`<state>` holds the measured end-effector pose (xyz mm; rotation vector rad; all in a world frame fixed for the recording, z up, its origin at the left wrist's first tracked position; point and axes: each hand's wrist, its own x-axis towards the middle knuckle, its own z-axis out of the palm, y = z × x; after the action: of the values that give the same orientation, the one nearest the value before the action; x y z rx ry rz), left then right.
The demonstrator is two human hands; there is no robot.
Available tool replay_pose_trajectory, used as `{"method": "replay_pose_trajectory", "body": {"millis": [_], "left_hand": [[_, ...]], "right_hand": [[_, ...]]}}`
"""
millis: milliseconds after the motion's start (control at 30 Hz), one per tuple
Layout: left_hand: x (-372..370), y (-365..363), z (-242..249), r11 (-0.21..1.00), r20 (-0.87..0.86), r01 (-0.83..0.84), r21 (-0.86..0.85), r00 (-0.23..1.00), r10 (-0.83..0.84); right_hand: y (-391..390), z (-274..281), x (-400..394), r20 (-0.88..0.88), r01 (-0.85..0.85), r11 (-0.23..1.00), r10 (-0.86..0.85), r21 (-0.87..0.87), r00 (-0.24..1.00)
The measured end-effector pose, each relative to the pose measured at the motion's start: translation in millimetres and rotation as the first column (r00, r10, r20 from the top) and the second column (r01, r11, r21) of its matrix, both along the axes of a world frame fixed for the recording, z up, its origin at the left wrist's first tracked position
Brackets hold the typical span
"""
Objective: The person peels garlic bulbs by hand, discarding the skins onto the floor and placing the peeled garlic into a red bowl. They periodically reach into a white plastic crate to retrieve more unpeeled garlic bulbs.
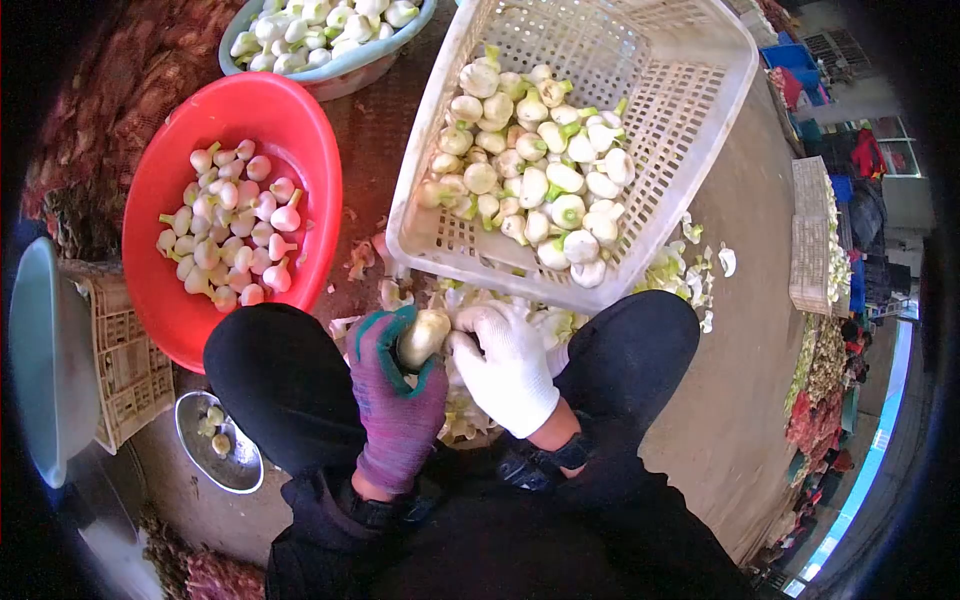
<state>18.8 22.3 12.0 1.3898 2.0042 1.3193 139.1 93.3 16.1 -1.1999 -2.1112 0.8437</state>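
Observation:
My left hand (398, 395), in a purple glove with green fingertips, is closed around a whitish garlic bulb (424, 338) between my knees. My right hand (505, 365), in a white glove, has its fingers curled and pinching at the bulb's right side; the exact fingertip contact is partly hidden. Just ahead, a white perforated crate (690, 100) stands tilted with many garlic bulbs (535, 190) in it. To the left, a red basin (150, 240) holds smaller, pinkish-white peeled bulbs (235, 225). Loose peelings (465, 415) lie under my hands.
A pale blue basin (360, 72) full of white bulbs stands at the top. Left of my knee are a metal bowl (222, 470) with a few pieces, a yellowish crate (125, 350) and a blue tub (50, 360). Mesh sacks (110, 120) are piled upper left; another crate (808, 235) stands far right.

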Motion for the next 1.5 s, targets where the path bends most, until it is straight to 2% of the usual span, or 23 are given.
{"method": "replay_pose_trajectory", "body": {"millis": [100, 167, 200, 233, 267, 300, 400, 433, 500, 567, 633, 700, 767, 833, 900, 1100, 1167, 1300, 1333, 1367, 1400, 1433, 1500], "left_hand": [[4.9, -2.8, -1.0, 0.998, -0.006, -0.053, 0.035, 0.999, 0.054], [2.9, -5.6, -6.6, 0.999, 0.463, -0.038, 0.009, 0.886, 0.029], [-2.3, -6.3, -5.1, 0.999, 0.462, -0.038, 0.010, 0.886, 0.029], [-9.7, -6.4, -1.4, 0.996, 0.802, 0.026, -0.091, 0.594, 0.058], [-15.9, -6.8, 0.8, 0.981, 0.975, 0.127, -0.149, 0.185, 0.124], [-19.4, -9.1, 1.4, 0.982, 0.976, 0.125, -0.144, 0.184, 0.120], [-28.5, -19.1, -2.4, 0.988, 0.946, 0.135, 0.077, -0.322, -0.030], [-30.5, -20.6, -2.9, 0.988, 0.947, 0.128, 0.080, -0.321, -0.035], [-32.4, -24.2, 2.4, 0.984, 0.980, 0.163, -0.076, -0.169, 0.103], [-27.6, -25.9, 3.4, 0.969, 0.973, 0.229, -0.096, -0.184, 0.140], [-23.0, -18.3, 7.8, 0.954, 0.969, 0.284, -0.091, -0.197, 0.151], [-23.5, -15.7, 18.1, 0.898, 0.972, 0.399, -0.185, 0.208, 0.108], [-25.4, -18.9, 19.3, 0.900, 0.982, 0.405, -0.162, 0.160, 0.104], [-23.1, -20.1, 10.1, 0.893, 0.950, 0.425, -0.150, 0.311, 0.011], [-23.1, -24.4, 6.4, 0.876, 0.919, 0.472, -0.098, 0.381, -0.102], [-23.7, -23.8, 7.3, 0.877, 0.864, 0.462, -0.127, 0.487, -0.131], [-21.1, -21.6, 5.2, 0.915, 0.973, 0.384, -0.124, 0.228, 0.037], [-21.8, -20.3, -0.7, 0.958, 0.986, 0.286, 0.005, 0.160, -0.053], [-22.0, -19.8, 3.4, 0.958, 0.986, 0.287, 0.003, 0.159, -0.051], [-21.5, -18.2, 11.4, 0.976, 0.999, 0.218, 0.023, -0.027, -0.017], [-21.4, -16.9, 15.3, 0.989, 0.976, 0.146, 0.028, -0.216, 0.005], [-24.5, -16.5, 13.2, 0.989, 0.976, 0.146, 0.027, -0.218, 0.006], [-39.3, -17.0, 5.0, 0.989, 0.924, 0.130, 0.074, -0.382, -0.019]], "right_hand": [[-2.3, -0.6, -4.8, 0.079, 0.059, 0.997, -0.063, 0.047, 0.995], [-0.7, 7.4, -1.5, 0.018, 0.059, 0.994, -0.058, -0.092, 0.998], [1.4, 11.0, 1.2, -0.045, 0.046, 0.973, -0.058, -0.228, 0.997], [5.0, 10.0, 5.7, -0.014, 0.061, 0.895, -0.075, -0.442, 0.997], [7.1, 4.7, 12.7, 0.031, 0.040, 0.921, -0.030, -0.387, 0.999], [10.0, -4.4, 21.2, 0.081, 0.015, 0.944, 0.012, -0.329, 0.997], [25.6, -31.0, 49.8, 0.606, 0.018, 0.968, 0.141, -0.248, 0.783], [29.0, -28.6, 53.4, 0.692, -0.007, 0.964, 0.195, -0.265, 0.695], [21.5, -10.8, 50.0, 0.377, -0.103, 0.973, 0.176, -0.206, 0.910], [12.3, 14.9, 31.4, 0.156, -0.265, 0.949, 0.291, -0.168, 0.944], [2.2, 24.8, 16.8, 0.206, -0.278, 0.955, 0.294, -0.104, 0.934], [-5.1, 29.7, 12.9, 0.236, -0.238, 0.964, 0.261, -0.119, 0.936], [-12.1, 20.8, 10.3, 0.228, -0.228, 0.969, 0.244, -0.092, 0.943], [-8.9, 15.5, 10.2, 0.224, -0.216, 0.975, 0.222, -0.055, 0.949], [-2.0, 11.3, 8.2, 0.220, -0.067, 0.871, 0.196, -0.487, 0.955], [-14.5, 10.0, 11.9, -0.031, -0.146, 0.897, 0.146, -0.417, 0.989], [-18.5, 12.2, 8.2, -0.104, -0.109, 0.884, 0.069, -0.454, 0.992], [-7.3, 20.0, 11.3, -0.082, -0.031, 0.766, -0.028, -0.642, 0.996], [-6.7, 23.1, 10.3, -0.279, -0.052, 0.550, -0.336, -0.833, 0.900], [-4.8, 27.5, 9.7, -0.339, -0.172, 0.309, -0.644, -0.935, 0.686], [4.5, 34.5, 9.6, -0.382, -0.275, 0.267, -0.696, -0.924, 0.607], [11.2, 26.3, 17.0, -0.381, -0.273, 0.267, -0.697, -0.924, 0.608], [25.1, 3.3, 38.0, -0.419, -0.570, 0.237, -0.883, -0.787, 0.211]]}}
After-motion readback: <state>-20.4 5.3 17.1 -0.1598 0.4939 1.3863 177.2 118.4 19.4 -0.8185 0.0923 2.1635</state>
